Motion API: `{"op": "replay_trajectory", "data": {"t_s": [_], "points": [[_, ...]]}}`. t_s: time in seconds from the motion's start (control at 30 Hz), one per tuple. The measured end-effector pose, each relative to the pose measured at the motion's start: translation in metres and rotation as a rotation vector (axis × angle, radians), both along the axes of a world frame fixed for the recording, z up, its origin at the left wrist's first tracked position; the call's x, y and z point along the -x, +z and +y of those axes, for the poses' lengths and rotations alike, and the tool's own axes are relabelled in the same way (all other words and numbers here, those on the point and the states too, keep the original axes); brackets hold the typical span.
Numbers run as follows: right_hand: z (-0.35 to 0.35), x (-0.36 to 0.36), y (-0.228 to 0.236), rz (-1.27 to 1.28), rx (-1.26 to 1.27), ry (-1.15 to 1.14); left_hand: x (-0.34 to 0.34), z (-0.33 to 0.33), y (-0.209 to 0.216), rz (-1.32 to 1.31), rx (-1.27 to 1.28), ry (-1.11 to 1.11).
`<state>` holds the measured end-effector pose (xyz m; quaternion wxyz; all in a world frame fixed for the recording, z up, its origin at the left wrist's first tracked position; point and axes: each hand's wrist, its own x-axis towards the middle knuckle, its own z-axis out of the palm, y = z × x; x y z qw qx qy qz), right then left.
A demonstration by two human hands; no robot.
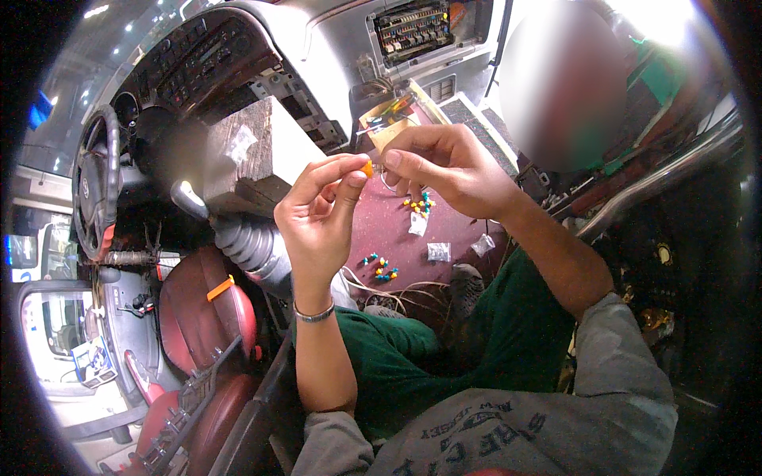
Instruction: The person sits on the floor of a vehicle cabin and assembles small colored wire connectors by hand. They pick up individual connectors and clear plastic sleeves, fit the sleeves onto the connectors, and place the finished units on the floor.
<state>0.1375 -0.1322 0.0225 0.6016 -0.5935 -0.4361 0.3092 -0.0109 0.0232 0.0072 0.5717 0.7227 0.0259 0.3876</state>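
Raised in front of me, my left hand (319, 214) pinches a small orange piece (367, 169) between thumb and fingertips. My right hand (454, 170) is close beside it, thumb and index finger pressed together; whatever they may hold is too small to make out. Below the hands, small yellow and teal pieces (418, 205) lie in a cluster on the dark red floor (381, 214). Another scatter of such pieces (386, 270) lies nearer my feet. Small clear bags (438, 251) rest on the floor around them.
A wooden block (254, 151) with a small bag on it stands left. Beyond my hands is a box of tools (389, 117), with an exposed fuse panel (413, 36) farther back. The gear lever (190, 198), steering wheel (111, 182) and red seat (198, 317) are left.
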Motion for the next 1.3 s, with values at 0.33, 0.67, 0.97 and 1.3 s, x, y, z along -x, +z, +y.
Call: {"op": "replay_trajectory", "data": {"t_s": [0.33,0.67,0.97,1.3], "points": [[-0.003,0.004,0.006,-0.089,-0.036,0.084,0.0,0.001,-0.001,0.025,-0.003,-0.019],[-0.003,0.001,0.002,-0.07,0.009,0.103,0.005,-0.001,0.007,0.11,0.001,-0.024],[0.0,-0.002,-0.001,-0.01,-0.019,0.148,-0.004,-0.002,-0.002,0.007,-0.046,0.152],[0.007,0.016,-0.003,0.202,-0.076,0.066,-0.004,-0.005,-0.003,-0.063,-0.482,0.398]]}}
